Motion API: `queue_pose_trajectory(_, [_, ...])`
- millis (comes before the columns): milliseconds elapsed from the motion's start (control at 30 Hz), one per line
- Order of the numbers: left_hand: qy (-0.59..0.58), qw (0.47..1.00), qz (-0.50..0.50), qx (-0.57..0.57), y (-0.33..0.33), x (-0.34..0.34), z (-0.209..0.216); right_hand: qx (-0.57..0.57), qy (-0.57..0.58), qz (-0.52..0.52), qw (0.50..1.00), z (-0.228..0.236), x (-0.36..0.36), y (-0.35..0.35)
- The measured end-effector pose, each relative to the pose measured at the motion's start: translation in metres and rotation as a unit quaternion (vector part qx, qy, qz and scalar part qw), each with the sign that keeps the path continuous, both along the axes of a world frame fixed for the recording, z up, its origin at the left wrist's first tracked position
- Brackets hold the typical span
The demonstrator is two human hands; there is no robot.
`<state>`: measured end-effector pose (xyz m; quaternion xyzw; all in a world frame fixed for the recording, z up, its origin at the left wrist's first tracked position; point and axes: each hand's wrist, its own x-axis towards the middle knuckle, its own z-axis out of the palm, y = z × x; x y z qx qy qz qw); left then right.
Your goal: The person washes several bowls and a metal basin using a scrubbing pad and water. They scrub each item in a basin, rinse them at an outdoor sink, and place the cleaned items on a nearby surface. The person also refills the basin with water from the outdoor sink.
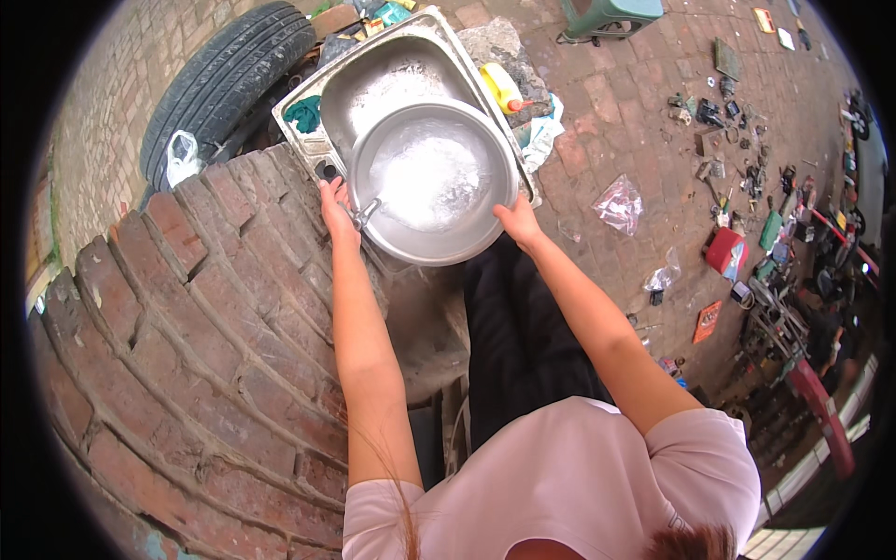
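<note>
A round silvery metal basin with shiny, clear-looking water inside rests over a rectangular metal sink. My left hand is at the basin's left side, next to a small metal fitting, perhaps a tap or loop handle. Its fingers are partly hidden at the rim. On the lower right rim, my right hand grips with the thumb on top and the other fingers underneath, out of sight. A teal cloth lies on the sink's left ledge.
A brick wall runs along my left. Beyond it lies a black tyre with a white plastic bag. Right of the sink are a yellow bottle and a green stool. Scattered parts and a red box cover the right-hand paving.
</note>
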<state>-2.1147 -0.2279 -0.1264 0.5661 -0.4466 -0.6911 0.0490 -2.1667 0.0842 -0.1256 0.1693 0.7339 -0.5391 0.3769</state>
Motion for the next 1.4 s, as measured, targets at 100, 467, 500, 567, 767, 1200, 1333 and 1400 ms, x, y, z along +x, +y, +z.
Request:
queue_pose_trajectory(100, [0.008, 1.000, 0.002, 0.003, -0.003, 0.003, -0.004, 0.006, -0.014, 0.001, 1.000, -0.003, -0.002, -0.002])
queue_pose_trajectory(467, [0.002, 0.996, 0.002, 0.088, -0.019, 0.006, -0.013, -0.003, -0.041, -0.006, 0.999, -0.010, -0.008, 0.004])
queue_pose_trajectory(500, [0.006, 0.994, 0.005, 0.105, -0.021, 0.007, -0.015, -0.005, -0.044, -0.008, 0.999, -0.010, -0.008, 0.004])
queue_pose_trajectory(567, [-0.007, 0.993, 0.014, 0.117, -0.023, 0.008, -0.017, -0.003, -0.046, -0.013, 0.999, -0.008, -0.009, 0.003])
queue_pose_trajectory(767, [-0.014, 0.995, 0.002, 0.098, -0.023, 0.009, -0.021, -0.008, -0.061, -0.019, 0.998, -0.011, -0.009, 0.002])
queue_pose_trajectory(1200, [-0.017, 0.996, 0.011, 0.087, -0.019, 0.008, -0.025, -0.034, -0.057, -0.026, 0.997, -0.021, -0.005, 0.007])
queue_pose_trajectory(1333, [-0.036, 0.997, 0.005, 0.065, -0.018, 0.009, -0.027, -0.039, -0.075, -0.031, 0.996, -0.025, -0.004, 0.009])
queue_pose_trajectory(1400, [-0.045, 0.997, 0.002, 0.060, -0.017, 0.007, -0.026, -0.018, -0.072, -0.009, 0.997, -0.029, -0.004, 0.012])
